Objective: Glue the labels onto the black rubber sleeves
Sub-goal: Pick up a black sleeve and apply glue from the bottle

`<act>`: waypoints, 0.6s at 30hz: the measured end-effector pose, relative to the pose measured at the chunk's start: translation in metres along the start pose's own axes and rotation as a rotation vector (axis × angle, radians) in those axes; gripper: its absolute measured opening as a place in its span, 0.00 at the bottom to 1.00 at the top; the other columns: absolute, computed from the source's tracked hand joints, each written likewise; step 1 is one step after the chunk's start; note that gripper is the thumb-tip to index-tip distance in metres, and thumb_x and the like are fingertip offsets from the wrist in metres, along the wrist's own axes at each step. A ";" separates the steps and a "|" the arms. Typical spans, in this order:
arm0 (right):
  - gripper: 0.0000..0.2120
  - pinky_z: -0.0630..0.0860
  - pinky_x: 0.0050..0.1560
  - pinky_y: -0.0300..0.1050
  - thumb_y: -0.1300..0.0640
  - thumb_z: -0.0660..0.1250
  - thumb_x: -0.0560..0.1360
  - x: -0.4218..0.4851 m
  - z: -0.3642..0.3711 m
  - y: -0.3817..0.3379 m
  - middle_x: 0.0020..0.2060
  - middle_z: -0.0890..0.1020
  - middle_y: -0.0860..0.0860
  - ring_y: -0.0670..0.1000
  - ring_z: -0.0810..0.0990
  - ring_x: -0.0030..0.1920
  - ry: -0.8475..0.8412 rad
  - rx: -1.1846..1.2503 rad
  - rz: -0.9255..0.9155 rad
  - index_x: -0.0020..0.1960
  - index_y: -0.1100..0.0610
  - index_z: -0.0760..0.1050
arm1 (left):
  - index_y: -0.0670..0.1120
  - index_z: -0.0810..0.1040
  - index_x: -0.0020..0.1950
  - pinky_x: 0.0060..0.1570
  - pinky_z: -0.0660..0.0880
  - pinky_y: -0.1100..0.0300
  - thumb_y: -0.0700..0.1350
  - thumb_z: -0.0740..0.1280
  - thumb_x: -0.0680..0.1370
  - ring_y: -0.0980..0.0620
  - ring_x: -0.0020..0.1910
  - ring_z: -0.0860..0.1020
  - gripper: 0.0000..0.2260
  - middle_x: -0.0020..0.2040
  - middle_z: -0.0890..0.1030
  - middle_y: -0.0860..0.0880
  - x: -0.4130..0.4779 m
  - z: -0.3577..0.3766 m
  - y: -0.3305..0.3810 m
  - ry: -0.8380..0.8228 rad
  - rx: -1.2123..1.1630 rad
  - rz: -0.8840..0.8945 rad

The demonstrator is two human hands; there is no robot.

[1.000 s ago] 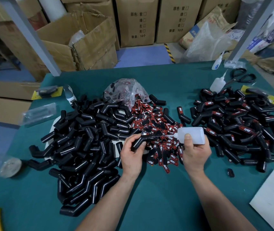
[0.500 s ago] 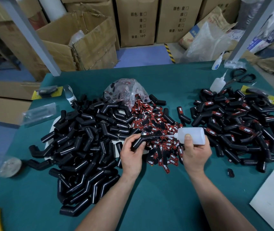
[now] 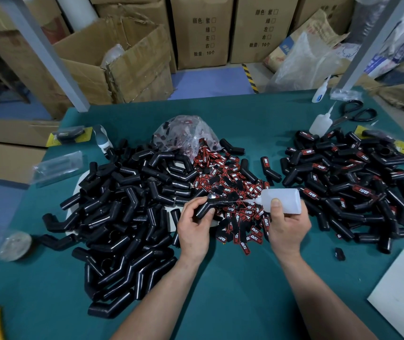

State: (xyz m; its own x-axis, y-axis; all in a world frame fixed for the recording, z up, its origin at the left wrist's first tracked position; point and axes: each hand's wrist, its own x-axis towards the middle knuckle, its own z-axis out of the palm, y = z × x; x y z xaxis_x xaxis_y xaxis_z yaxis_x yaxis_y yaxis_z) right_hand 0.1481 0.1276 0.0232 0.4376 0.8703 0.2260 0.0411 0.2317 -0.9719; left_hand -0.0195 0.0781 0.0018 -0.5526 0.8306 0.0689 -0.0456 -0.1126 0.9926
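Two big piles of black sleeves on a green table [image 3: 220,303]: a plain pile [image 3: 122,217] on the left, a labelled pile [image 3: 355,187] on the right. Between them, a heap of red and black labels [image 3: 235,192]. Over that heap, holds a white glue bottle [image 3: 282,201] in the right hand [image 3: 287,229], fingers wrapped round it. Grips one bent sleeve [image 3: 206,208] in the left hand [image 3: 193,229], fingers curled round it, thin bottle tip pointing at its top end.

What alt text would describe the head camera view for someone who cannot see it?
A person's left hand holds a bent black rubber sleeve while the right hand aims a white plastic glue bottle at it above red-and-black labels.
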 end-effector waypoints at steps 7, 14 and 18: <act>0.18 0.71 0.40 0.24 0.46 0.67 0.70 -0.002 0.002 -0.002 0.34 0.81 0.37 0.31 0.78 0.37 -0.027 -0.008 -0.012 0.49 0.60 0.75 | 0.65 0.84 0.53 0.47 0.81 0.68 0.31 0.73 0.77 0.60 0.57 0.82 0.25 0.57 0.82 0.55 0.002 0.000 -0.004 0.010 0.024 -0.007; 0.18 0.72 0.41 0.25 0.46 0.67 0.70 -0.001 0.002 -0.004 0.38 0.79 0.44 0.32 0.78 0.38 -0.004 -0.010 -0.023 0.50 0.61 0.75 | 0.61 0.84 0.55 0.43 0.84 0.57 0.32 0.73 0.77 0.54 0.57 0.83 0.21 0.59 0.82 0.57 0.002 -0.001 -0.007 -0.002 -0.003 -0.061; 0.19 0.72 0.40 0.25 0.46 0.68 0.70 -0.002 0.002 -0.002 0.38 0.79 0.44 0.32 0.79 0.38 -0.005 -0.022 -0.029 0.50 0.61 0.75 | 0.62 0.84 0.54 0.43 0.84 0.59 0.32 0.73 0.78 0.55 0.56 0.83 0.22 0.59 0.82 0.57 0.002 -0.001 -0.004 -0.008 -0.009 -0.068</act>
State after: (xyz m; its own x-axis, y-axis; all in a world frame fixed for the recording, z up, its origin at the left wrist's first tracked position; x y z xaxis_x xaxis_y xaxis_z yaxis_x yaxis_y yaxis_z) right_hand 0.1455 0.1263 0.0252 0.4316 0.8655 0.2544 0.0738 0.2472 -0.9662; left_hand -0.0212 0.0794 -0.0024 -0.5416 0.8406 0.0024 -0.0905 -0.0611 0.9940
